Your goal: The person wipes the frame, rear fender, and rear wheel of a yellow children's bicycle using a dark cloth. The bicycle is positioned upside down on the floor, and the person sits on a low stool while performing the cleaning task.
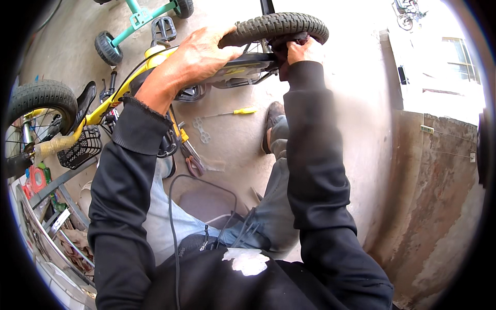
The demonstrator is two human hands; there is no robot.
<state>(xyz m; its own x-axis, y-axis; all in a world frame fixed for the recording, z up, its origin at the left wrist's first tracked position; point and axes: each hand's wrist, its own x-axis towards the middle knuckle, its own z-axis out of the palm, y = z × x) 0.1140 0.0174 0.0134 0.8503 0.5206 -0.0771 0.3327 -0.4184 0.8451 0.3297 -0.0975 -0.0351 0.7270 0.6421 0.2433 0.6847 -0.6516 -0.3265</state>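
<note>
A small yellow bicycle [114,97] lies across the floor in front of me, its rear wheel with a knobby black tyre [281,23] at the top. My left hand [204,54] is wrapped round the left side of that tyre, thumb below and fingers above. On the wheel's right side, my right hand [306,50] is closed on a dark red cloth [282,61], pressed in under the tyre. Part of the cloth and the fingertips are hidden. A black chain guard [253,63] runs between the hands, and a pedal [163,29] sticks up left of them.
On the floor between my feet lie a yellow-handled screwdriver [243,111], a flat metal spanner [201,130] and pliers [194,166]. The front wheel [44,106] and black basket [81,147] are at left. Beyond stands a green wheeled frame [139,19]; a worn wall [434,191] rises at right.
</note>
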